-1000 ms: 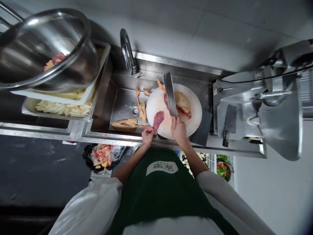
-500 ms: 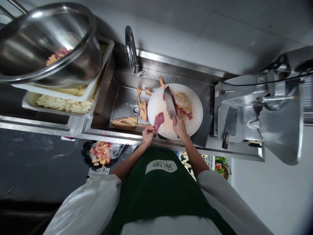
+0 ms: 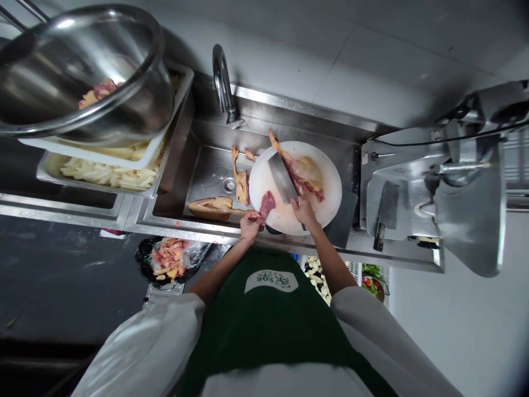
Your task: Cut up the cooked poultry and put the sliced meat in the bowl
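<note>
My right hand (image 3: 305, 214) is closed around the handle of a cleaver (image 3: 283, 177), its broad blade tilted over the round white cutting board (image 3: 273, 223). To the right of the blade lies a piece of raw poultry (image 3: 312, 173) with pale skin and red meat; a bony strip of it reaches past the board's far edge. At the near left edge of the board, my left hand (image 3: 251, 225) pinches the end of a flat red piece of meat (image 3: 268, 203). What the left fingertips grip exactly is partly hidden.
Poultry pieces (image 3: 210, 208) lie in the sink (image 3: 198, 165) below the faucet (image 3: 223, 82). A steel bowl (image 3: 136, 110) stands on trays at left. A second cleaver (image 3: 386, 212) rests by a slicer (image 3: 467, 209) at right. A black-lined container (image 3: 167, 259) of scraps sits low left.
The cleaver blade has shifted left and turned flatter, off the poultry, showing more of its bony strip. My left hand stays almost where it was with the red meat.
</note>
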A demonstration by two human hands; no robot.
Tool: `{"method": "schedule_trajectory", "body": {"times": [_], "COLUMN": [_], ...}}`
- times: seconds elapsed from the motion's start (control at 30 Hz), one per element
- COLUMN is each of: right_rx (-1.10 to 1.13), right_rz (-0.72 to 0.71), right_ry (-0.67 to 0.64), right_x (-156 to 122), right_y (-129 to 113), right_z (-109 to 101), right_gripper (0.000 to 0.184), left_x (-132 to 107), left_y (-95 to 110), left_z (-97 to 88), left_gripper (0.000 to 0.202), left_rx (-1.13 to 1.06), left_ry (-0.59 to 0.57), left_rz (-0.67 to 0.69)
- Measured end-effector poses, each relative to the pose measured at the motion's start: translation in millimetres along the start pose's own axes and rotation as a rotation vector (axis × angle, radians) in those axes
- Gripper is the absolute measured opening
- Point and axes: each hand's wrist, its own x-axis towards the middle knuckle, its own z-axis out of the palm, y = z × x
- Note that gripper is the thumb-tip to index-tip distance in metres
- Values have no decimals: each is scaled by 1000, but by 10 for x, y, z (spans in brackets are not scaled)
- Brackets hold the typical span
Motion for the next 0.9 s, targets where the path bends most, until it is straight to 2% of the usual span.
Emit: {"method": "schedule_trajectory", "body": {"times": [0.07,0.17,0.23,0.33,0.43,0.53,0.6,0.67,0.73,0.8,0.9], "right_rx": [-24,-59,-60,-55,24,182,206,133,41,-18,-60], "right_rz": [14,-8,-46,-29,26,91,113,82,15,-56,-39], "right_ry": [51,105,129,51,-75,-158,-146,-47,72,141,27], "right_x": [-3,-183,-350,-495,-409,-194,-100,-111,-233,-410,-600], "right_y": [22,-187,-390,-571,-455,-159,-21,-15,-140,-335,-567], "right_z": [-100,-118,-27,184,294,184,43,-70,-98,-25,186], "right_gripper": [29,35,40,36,27,26,26,26,31,38,38], "left_x": [-3,-11,-15,-15,-8,1,2,-2,-10,-19,-29], "left_y": [-5,-18,-25,-23,-12,-4,0,3,4,4,6], "left_z": [8,15,15,7,0,8,17,24,26,23,16], "left_gripper": [39,39,41,42,41,39,40,41,44,45,46], "left_rx": [-3,-14,-30,-43,-25,-6,-3,-11,-22,-29,-28], "left_ry": [-3,15,25,13,-2,4,5,4,11,16,0], "left_rz": [7,11,3,-16,-16,-1,8,12,9,3,2]}}
